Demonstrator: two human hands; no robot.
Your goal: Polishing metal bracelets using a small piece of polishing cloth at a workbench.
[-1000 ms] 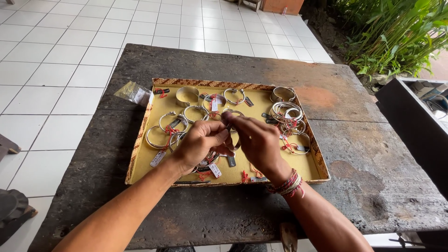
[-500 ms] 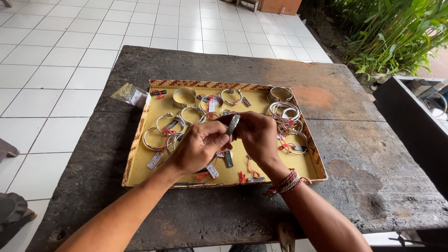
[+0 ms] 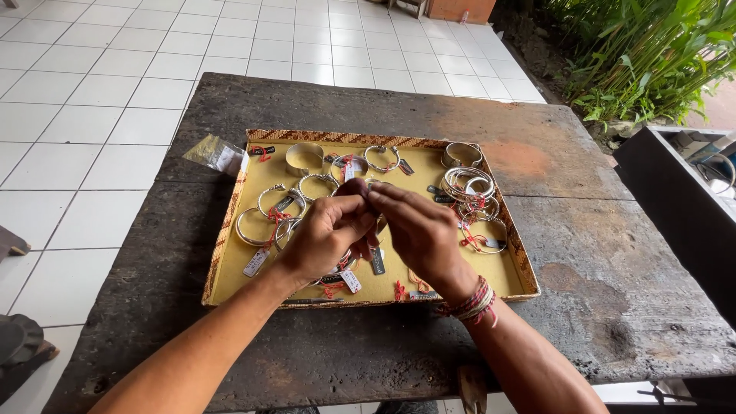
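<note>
Over a shallow yellow tray (image 3: 230, 230) with a woven patterned rim, my left hand (image 3: 322, 238) and my right hand (image 3: 423, 234) meet fingertip to fingertip. Both pinch one silver bangle (image 3: 381, 225), which my fingers mostly hide. A small tag (image 3: 377, 262) on a red string hangs below it. Several more tagged silver bangles lie in the tray: a wide cuff (image 3: 304, 157) at the back left, a thin one (image 3: 382, 157) at the back middle, a stack (image 3: 469, 185) at the right. Red woven bands (image 3: 475, 301) circle my right wrist.
The tray sits on a dark, weathered wooden table (image 3: 583, 176). A small clear plastic bag (image 3: 215, 153) lies just left of the tray. White floor tiles (image 3: 92, 100) spread behind and left. A dark trough (image 3: 675, 199) and green plants (image 3: 652, 54) stand at right.
My hands have closed in over the bangle, so that it is now almost hidden between my fingertips. It showed more plainly half a second ago. The tray and the other bangles have not moved.
</note>
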